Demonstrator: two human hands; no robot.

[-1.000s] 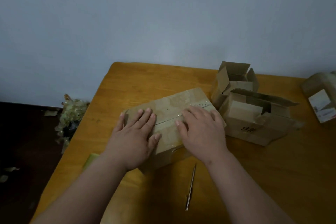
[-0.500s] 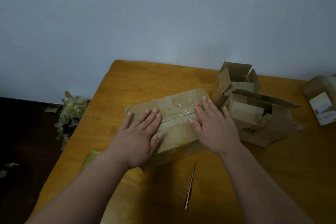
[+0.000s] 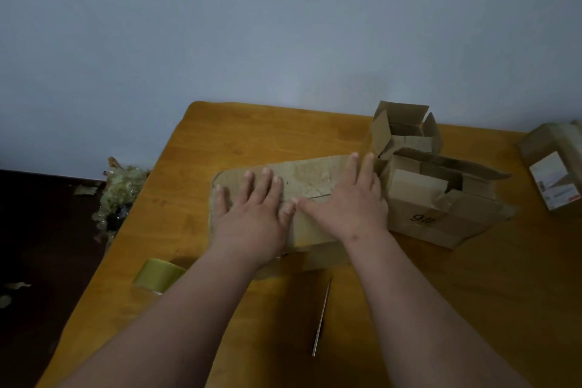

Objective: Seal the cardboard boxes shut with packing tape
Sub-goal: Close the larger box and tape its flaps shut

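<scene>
Nearest on the worktop (image 3: 472, 309) lies a thin metal rod (image 3: 321, 318), perhaps a blade or pen; too slim to tell. To its left, by the worktop's edge, sits the tape roll (image 3: 157, 276), partly hidden behind the left forearm.

Beyond them, mid-worktop, is the closed box (image 3: 310, 181), flaps down and glossy with tape across the top. Both hands lie flat on its lid. The left hand (image 3: 252, 217) presses the left half, fingers straight and a little spread, thumb toward the centre seam. The right hand (image 3: 352, 205) presses the right half, fingers reaching to the far right corner, thumb stretched left along the seam until it almost meets the left thumb. Neither grip holds anything; both are wide and flat, palms down, forearms running in from the near edge.

The box looks light and thin-walled, likely to sag under hard pressure and to slide on the smooth wood. A sound hold would be flat on the flaps beside the seam, or at the stiffer corners and edges. The tape looks slick and creased, so it probably needs firm rubbing.

Just right of the box, touching or nearly so, stands an open box marked 9# (image 3: 441, 208), with a smaller open box (image 3: 403, 132) behind it. Another box (image 3: 554, 167) sits well apart at the far right.
</scene>
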